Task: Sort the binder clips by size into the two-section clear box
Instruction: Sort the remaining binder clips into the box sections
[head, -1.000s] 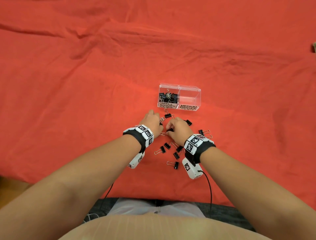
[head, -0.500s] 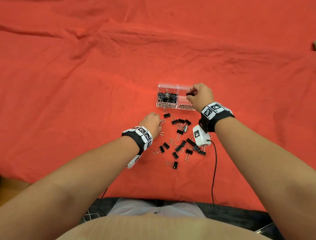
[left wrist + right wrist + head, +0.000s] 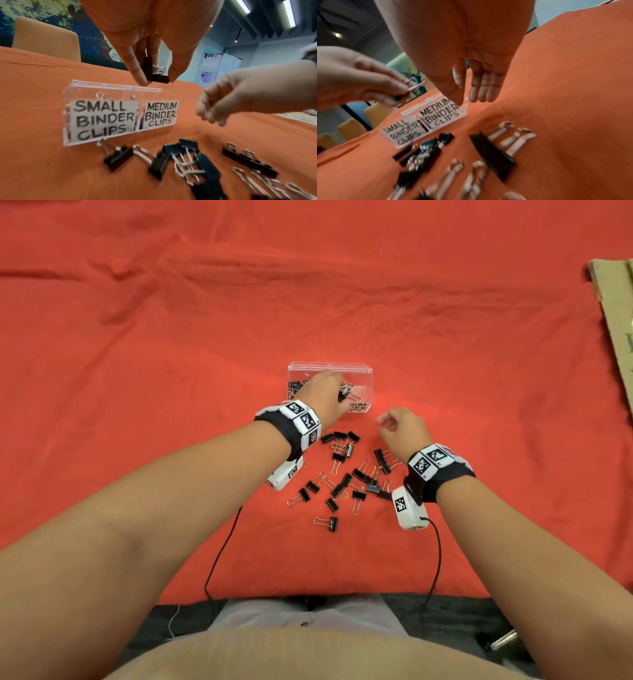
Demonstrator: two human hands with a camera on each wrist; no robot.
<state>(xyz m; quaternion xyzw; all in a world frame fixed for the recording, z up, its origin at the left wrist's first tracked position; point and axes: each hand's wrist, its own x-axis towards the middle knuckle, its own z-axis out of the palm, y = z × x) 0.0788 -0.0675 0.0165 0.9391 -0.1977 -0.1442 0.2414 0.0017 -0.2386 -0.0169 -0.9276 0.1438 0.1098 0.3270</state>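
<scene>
The fingers [image 3: 137,75] of the left hand [image 3: 323,393] pinch two black clips [image 3: 155,73] by their bodies, wire handles pointing away, and hold them just above the top edge of the clear box [image 3: 113,88], near the wall between its two sections. Pinching the bodies keeps the springy handles out of the way, so the clips can fall straight in once the fingers part. Which section they hang over is hard to tell; in the head view the hand reaches across toward the half labelled for medium clips. The right hand [image 3: 402,429] hovers beside the box with fingers loosely hanging and nothing in them, probably on its way to the next pick. The box stands with its labels facing the person, so each size can be checked at a glance, and clips already lie in both halves. The unsorted clips [image 3: 346,477] lie scattered on the red cloth [image 3: 137,371] over the bench, just in front of the box, within easy reach of both hands.
</scene>
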